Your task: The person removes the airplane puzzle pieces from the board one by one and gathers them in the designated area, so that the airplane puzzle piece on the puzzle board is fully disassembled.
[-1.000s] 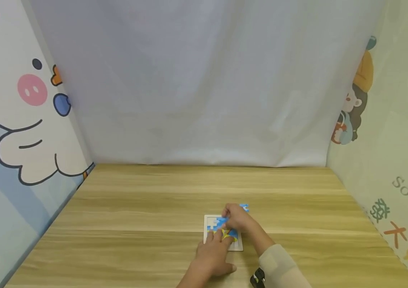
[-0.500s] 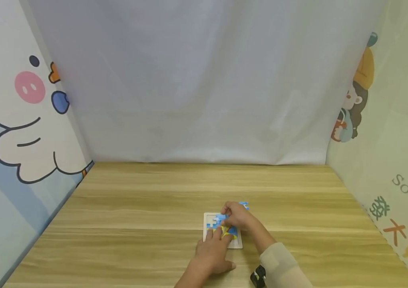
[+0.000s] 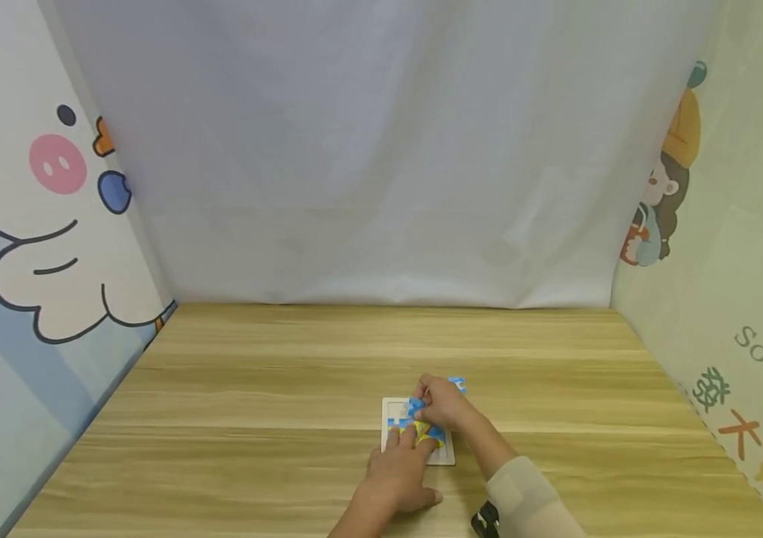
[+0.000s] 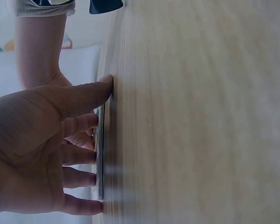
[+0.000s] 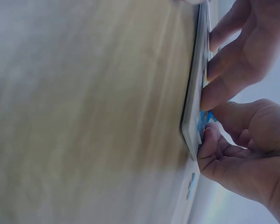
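While the left hand (image 3: 400, 477) is resting its straight, slightly spread fingers on the near part of the puzzle tray (image 3: 384, 415), the right hand (image 3: 445, 405) is pinching a blue puzzle piece (image 3: 415, 406) between thumb and fingertips over the tray's far part. Those right fingers are leaving only a narrow gap, filled by the piece; whether it is touching the tray's bottom, I cannot tell. Judging by its thin, flat look, it is probably weighing very little and feeling stiff, with a smooth face that is offering little grip from above. Opposite edges are likely giving the surest hold, sparing the narrow knobs. The left fingers are gripping nothing. A second piece (image 3: 458, 384) is lying loose on the wooden surface (image 3: 253, 388), just beyond the right hand.
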Demonstrator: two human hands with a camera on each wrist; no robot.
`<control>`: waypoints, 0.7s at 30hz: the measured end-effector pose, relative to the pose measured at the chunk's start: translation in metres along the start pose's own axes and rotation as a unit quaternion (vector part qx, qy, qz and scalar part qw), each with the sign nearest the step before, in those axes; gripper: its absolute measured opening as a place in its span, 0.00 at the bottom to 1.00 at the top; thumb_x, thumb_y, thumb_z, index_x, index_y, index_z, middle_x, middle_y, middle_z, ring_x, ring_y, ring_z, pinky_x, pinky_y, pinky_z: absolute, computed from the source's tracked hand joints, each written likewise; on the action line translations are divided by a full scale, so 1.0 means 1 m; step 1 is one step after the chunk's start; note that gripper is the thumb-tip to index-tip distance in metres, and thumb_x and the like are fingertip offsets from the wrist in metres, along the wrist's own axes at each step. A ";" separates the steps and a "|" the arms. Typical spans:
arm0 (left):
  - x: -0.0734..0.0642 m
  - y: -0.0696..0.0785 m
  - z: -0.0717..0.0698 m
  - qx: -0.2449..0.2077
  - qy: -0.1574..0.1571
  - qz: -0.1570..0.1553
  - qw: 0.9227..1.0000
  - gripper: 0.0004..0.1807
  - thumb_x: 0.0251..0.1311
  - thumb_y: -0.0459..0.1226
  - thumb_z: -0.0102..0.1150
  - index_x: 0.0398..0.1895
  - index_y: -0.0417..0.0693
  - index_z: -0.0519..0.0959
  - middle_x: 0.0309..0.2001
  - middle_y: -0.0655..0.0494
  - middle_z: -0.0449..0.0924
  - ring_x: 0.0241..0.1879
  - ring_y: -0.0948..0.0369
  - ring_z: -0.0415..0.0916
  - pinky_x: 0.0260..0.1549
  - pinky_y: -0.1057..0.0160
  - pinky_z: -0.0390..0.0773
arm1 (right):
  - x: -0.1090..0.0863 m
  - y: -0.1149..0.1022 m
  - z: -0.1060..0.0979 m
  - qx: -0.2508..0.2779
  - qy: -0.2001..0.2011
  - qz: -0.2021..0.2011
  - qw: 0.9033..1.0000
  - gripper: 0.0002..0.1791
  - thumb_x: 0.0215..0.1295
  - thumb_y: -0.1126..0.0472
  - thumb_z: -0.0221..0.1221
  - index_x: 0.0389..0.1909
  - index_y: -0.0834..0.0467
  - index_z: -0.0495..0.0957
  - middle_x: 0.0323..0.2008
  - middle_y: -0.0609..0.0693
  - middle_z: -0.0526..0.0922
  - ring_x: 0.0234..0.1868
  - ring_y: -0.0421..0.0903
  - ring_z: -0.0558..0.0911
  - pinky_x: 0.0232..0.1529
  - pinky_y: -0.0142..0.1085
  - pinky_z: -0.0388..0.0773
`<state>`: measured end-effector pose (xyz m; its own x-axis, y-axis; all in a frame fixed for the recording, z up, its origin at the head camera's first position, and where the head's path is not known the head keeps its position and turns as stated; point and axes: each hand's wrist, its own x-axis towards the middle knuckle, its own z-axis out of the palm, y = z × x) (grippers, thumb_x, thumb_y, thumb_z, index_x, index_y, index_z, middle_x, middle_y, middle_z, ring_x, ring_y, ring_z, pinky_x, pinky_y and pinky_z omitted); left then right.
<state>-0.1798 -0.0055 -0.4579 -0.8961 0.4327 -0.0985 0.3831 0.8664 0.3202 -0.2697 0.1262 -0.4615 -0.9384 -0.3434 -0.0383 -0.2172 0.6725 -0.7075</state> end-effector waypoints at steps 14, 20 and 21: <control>-0.001 0.001 0.000 -0.011 -0.005 0.003 1.000 0.37 0.43 0.52 0.71 0.58 0.53 0.72 0.62 0.43 0.62 0.62 0.38 0.56 0.47 0.35 0.67 | -0.002 0.015 -0.004 0.118 -0.010 -0.035 0.992 0.08 0.54 0.75 0.60 0.33 0.65 0.73 0.26 0.50 0.72 0.27 0.44 0.71 0.26 0.32 0.70; 0.000 -0.001 0.000 -0.011 -0.006 0.005 1.000 0.37 0.43 0.52 0.70 0.59 0.54 0.72 0.63 0.43 0.62 0.62 0.39 0.56 0.47 0.35 0.66 | -0.010 0.013 -0.017 0.168 -0.004 -0.054 0.984 0.06 0.56 0.74 0.58 0.34 0.67 0.73 0.26 0.51 0.73 0.28 0.45 0.74 0.29 0.31 0.70; 0.000 -0.001 0.000 -0.013 -0.005 0.004 1.000 0.37 0.43 0.52 0.70 0.59 0.54 0.72 0.63 0.43 0.62 0.63 0.39 0.56 0.47 0.35 0.66 | -0.010 0.013 -0.018 0.166 0.000 -0.063 0.984 0.06 0.55 0.75 0.58 0.33 0.67 0.73 0.26 0.51 0.73 0.28 0.45 0.74 0.29 0.31 0.70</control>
<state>-0.1803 -0.0067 -0.4582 -0.8903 0.4430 -0.1056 0.3849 0.8558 0.3456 -0.2681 0.1504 -0.4575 -0.9097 -0.4103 0.0641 -0.2320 0.3741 -0.8979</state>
